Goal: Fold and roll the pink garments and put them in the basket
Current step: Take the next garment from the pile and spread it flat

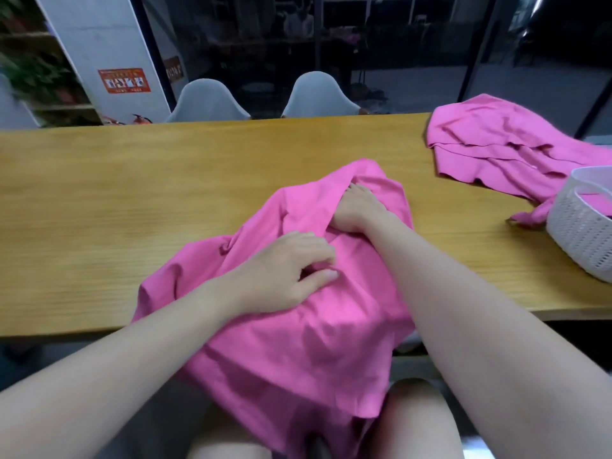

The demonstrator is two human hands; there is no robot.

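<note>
a long wooden table (99, 200) with a yellow top runs across the whole view, its near edge toward the person. behind it on the left stands a white pillar (99, 44) with an orange sign (124, 80), green plants blurred beside it. two pale grey chairs (207, 101) are pushed up to the far edge, and dark glass panels fill the back of the room.

the left hand (284, 270) rests on a crumpled pink garment (298, 326) in the middle, its fingers curled and its thumb and fingertips pinching a small fold of the cloth. this garment lies with its long axis running from the far middle of the table back toward the person, its lower part hanging over the near edge onto the lap. the right hand (357, 210) lies farther up on the same garment, fingers partly tucked under a fold and gripping it.

well apart, at the far right, a second pink garment (496, 147) is spread loosely on the table, stretching from the far edge toward the near right. its near end touches a white mesh basket (576, 236) on the right edge of the table, with some pink showing inside the rim.
</note>
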